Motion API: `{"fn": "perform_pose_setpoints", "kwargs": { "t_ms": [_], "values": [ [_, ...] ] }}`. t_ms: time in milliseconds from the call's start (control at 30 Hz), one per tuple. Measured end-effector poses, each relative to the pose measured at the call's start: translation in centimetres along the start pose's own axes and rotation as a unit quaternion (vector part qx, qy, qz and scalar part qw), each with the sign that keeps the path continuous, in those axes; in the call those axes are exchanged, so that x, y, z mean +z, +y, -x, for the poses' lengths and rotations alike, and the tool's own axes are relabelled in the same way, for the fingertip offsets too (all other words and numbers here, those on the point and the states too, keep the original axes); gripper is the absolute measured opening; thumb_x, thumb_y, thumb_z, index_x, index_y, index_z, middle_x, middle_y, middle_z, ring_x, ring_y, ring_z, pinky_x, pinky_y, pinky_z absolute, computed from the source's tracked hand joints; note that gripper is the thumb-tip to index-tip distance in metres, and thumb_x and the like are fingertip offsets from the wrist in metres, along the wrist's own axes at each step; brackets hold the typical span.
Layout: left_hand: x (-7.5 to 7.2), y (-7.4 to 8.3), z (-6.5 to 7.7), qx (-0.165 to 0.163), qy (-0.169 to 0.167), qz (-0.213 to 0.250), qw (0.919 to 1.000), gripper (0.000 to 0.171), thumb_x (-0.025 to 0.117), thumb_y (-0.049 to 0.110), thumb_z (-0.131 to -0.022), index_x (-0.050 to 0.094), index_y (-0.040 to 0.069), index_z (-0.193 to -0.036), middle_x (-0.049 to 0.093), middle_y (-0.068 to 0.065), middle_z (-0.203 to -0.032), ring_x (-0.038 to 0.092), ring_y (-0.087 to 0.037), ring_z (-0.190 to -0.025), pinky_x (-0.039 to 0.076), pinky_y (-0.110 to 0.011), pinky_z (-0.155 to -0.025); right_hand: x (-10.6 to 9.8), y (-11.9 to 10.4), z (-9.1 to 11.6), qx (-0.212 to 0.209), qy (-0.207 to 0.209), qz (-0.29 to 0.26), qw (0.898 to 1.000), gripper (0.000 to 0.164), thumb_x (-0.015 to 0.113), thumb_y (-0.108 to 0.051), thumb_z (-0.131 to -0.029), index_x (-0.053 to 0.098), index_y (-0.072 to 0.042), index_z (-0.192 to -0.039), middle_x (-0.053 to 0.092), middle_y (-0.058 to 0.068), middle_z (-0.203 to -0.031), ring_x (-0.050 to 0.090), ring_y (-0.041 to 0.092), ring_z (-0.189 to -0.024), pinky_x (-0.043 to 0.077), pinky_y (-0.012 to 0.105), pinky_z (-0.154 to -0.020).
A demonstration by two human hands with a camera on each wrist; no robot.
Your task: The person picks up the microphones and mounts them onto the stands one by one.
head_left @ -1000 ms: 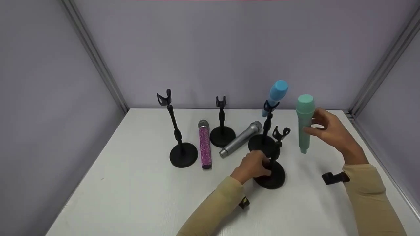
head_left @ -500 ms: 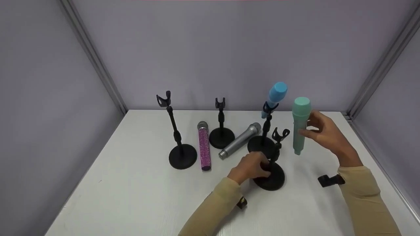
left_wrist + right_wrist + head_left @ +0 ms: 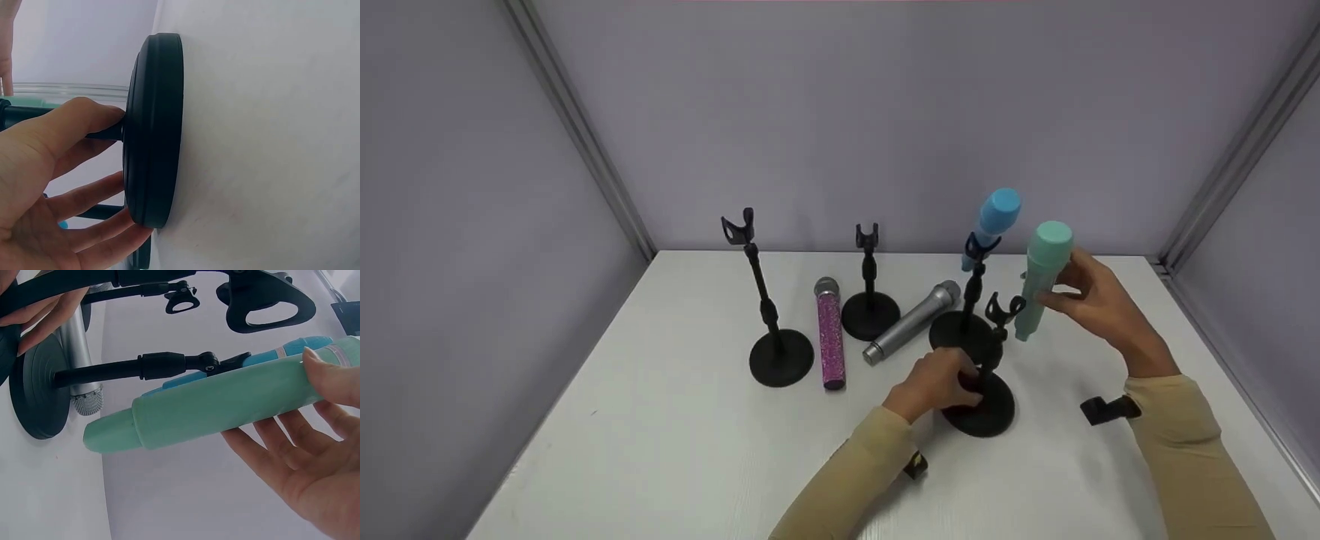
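Note:
My left hand (image 3: 934, 381) holds the front black microphone stand (image 3: 996, 409) low on its pole. In the left wrist view the thumb lies along the pole and other fingers touch the round base (image 3: 154, 132). A mint-green microphone (image 3: 1041, 274) is pinched between the thumb and fingers of my right hand (image 3: 1099, 304). It tilts, head up and to the right, its narrow tail beside the stand's vacant clip (image 3: 1005, 308). The right wrist view shows that clip (image 3: 270, 306) above the green body (image 3: 219, 405), apart from it.
Behind, a blue microphone (image 3: 997, 214) rests in another stand (image 3: 964, 330). A silver microphone (image 3: 911, 322) and a pink glitter microphone (image 3: 829, 337) lie on the white table (image 3: 675, 450). Two more stands, a short one (image 3: 871, 311) and a taller one (image 3: 780, 356), have vacant clips.
My right hand has moved left with the mint-green microphone, bringing it close to the front stand's clip. The microphone has gone from nearly upright to tilted. My left hand keeps its hold.

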State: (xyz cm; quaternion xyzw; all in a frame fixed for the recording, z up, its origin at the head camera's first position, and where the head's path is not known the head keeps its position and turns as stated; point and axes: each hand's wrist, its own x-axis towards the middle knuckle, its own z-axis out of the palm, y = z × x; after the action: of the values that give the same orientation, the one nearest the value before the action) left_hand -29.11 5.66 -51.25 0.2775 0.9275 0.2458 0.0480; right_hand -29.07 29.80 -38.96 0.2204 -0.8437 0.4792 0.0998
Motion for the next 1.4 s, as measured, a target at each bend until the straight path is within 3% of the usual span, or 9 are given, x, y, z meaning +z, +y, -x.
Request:
{"fn": "perform_pose_setpoints", "kwargs": {
  "t_ms": [233, 333, 433, 667, 1000, 1167, 1300, 1400],
  "values": [
    [0.0, 0.0, 0.1, 0.000, 0.006, 0.000, 1.0000, 0.024, 0.087, 0.028, -0.084, 0.081, 0.019, -0.105, 0.074, 0.010, -0.103, 0.063, -0.004, -0.091, 0.053, -0.020, -0.081, 0.5, -0.5, -0.8, -0.003, -0.015, -0.011, 1.000, 0.065, 0.071, -0.005, -0.096, 0.044, -0.015, -0.153, 0.071, 0.015, -0.131, 0.068, -0.001, -0.110, 0.052, 0.013, -0.093],
    [0.1, -0.1, 0.1, 0.006, 0.008, 0.001, 0.9999, 0.022, 0.087, 0.028, -0.083, 0.081, 0.019, -0.102, 0.074, 0.010, -0.099, 0.059, -0.004, -0.087, 0.050, -0.020, -0.077, 0.9, -0.7, -1.3, -0.007, -0.022, -0.014, 1.000, 0.064, 0.071, -0.008, -0.097, 0.043, -0.018, -0.154, 0.068, 0.020, -0.134, 0.067, -0.001, -0.113, 0.052, 0.013, -0.093],
    [0.2, -0.1, 0.0, 0.006, 0.010, 0.004, 0.9999, 0.022, 0.087, 0.027, -0.083, 0.081, 0.018, -0.102, 0.074, 0.010, -0.099, 0.060, -0.004, -0.088, 0.050, -0.020, -0.077, 1.2, -0.9, -1.7, -0.017, -0.028, -0.022, 0.999, 0.064, 0.070, -0.009, -0.098, 0.043, -0.018, -0.154, 0.068, 0.017, -0.135, 0.066, 0.000, -0.116, 0.053, 0.015, -0.094],
    [0.2, 0.1, -0.1, -0.012, 0.006, 0.015, 0.9998, 0.032, 0.087, 0.027, -0.084, 0.079, 0.018, -0.113, 0.074, 0.008, -0.112, 0.066, -0.006, -0.103, 0.054, -0.022, -0.090, 1.5, -1.1, -2.2, -0.023, -0.041, -0.063, 0.997, 0.063, 0.068, -0.010, -0.099, 0.040, -0.016, -0.156, 0.070, -0.009, -0.131, 0.065, 0.001, -0.121, 0.053, 0.016, -0.095],
    [0.0, 0.2, 0.1, -0.022, -0.005, 0.017, 0.9996, 0.030, 0.086, 0.029, -0.085, 0.080, 0.019, -0.113, 0.073, 0.007, -0.118, 0.065, -0.007, -0.108, 0.054, -0.022, -0.093, 1.8, -1.2, -1.5, -0.064, -0.053, -0.065, 0.994, 0.047, 0.068, 0.003, -0.095, 0.057, -0.004, -0.141, 0.069, 0.001, -0.129, 0.065, 0.004, -0.122, 0.053, 0.017, -0.099],
    [0.0, 0.1, 0.0, -0.024, -0.009, 0.023, 0.9994, 0.029, 0.085, 0.028, -0.086, 0.080, 0.020, -0.112, 0.073, 0.008, -0.114, 0.065, -0.005, -0.104, 0.054, -0.021, -0.091, 2.0, -1.2, -1.3, -0.079, -0.071, -0.052, 0.993, 0.060, 0.077, 0.008, -0.086, 0.055, -0.003, -0.142, 0.065, -0.009, -0.131, 0.062, 0.003, -0.125, 0.050, 0.015, -0.101],
    [-0.1, 0.0, -0.1, -0.018, -0.009, 0.026, 0.9994, 0.026, 0.086, 0.027, -0.085, 0.080, 0.020, -0.109, 0.073, 0.009, -0.109, 0.063, -0.004, -0.098, 0.053, -0.020, -0.088, 2.1, -1.3, -1.1, -0.069, -0.086, -0.017, 0.994, 0.073, 0.085, 0.002, -0.080, 0.052, -0.007, -0.145, 0.061, -0.013, -0.135, 0.057, -0.002, -0.128, 0.046, 0.011, -0.103],
    [-0.1, -0.1, -0.1, -0.014, -0.009, 0.027, 0.9995, 0.024, 0.086, 0.027, -0.085, 0.081, 0.019, -0.107, 0.073, 0.009, -0.106, 0.062, -0.003, -0.094, 0.052, -0.020, -0.085, 2.1, -1.3, -1.0, -0.061, -0.092, 0.003, 0.994, 0.074, 0.087, 0.000, -0.079, 0.053, -0.009, -0.144, 0.059, -0.014, -0.134, 0.055, -0.004, -0.128, 0.043, 0.009, -0.104]
  ]
}}
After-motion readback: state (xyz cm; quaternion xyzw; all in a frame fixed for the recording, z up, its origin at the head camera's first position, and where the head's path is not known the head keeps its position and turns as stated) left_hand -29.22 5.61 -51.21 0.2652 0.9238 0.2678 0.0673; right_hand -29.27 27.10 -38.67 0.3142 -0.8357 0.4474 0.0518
